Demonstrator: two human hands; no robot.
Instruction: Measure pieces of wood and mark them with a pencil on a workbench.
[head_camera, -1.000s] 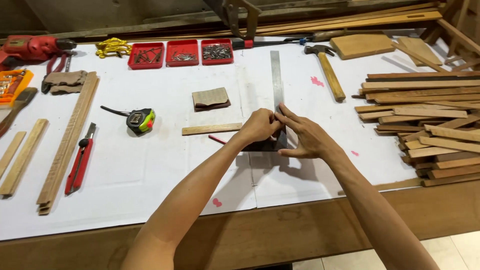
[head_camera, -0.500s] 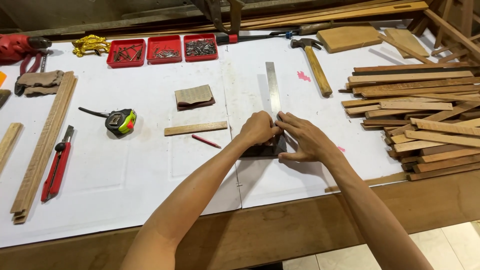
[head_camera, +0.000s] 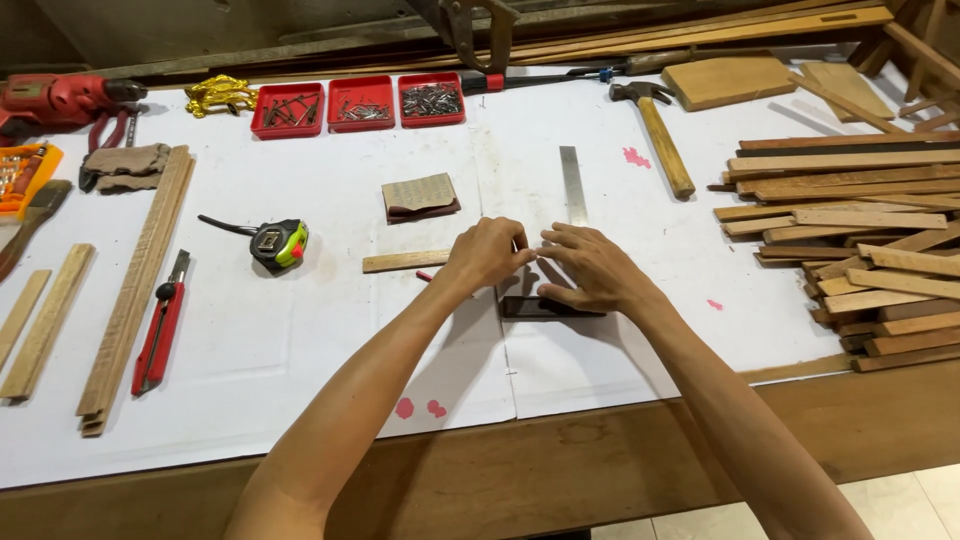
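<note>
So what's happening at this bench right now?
A person leans over a paper-covered bench with both hands together on a metal square. The left hand and right hand press near its dark handle, the steel blade pointing away. A thin wood strip lies just left of them. A tape measure, a hammer and stacked slats sit untouched around.
</note>
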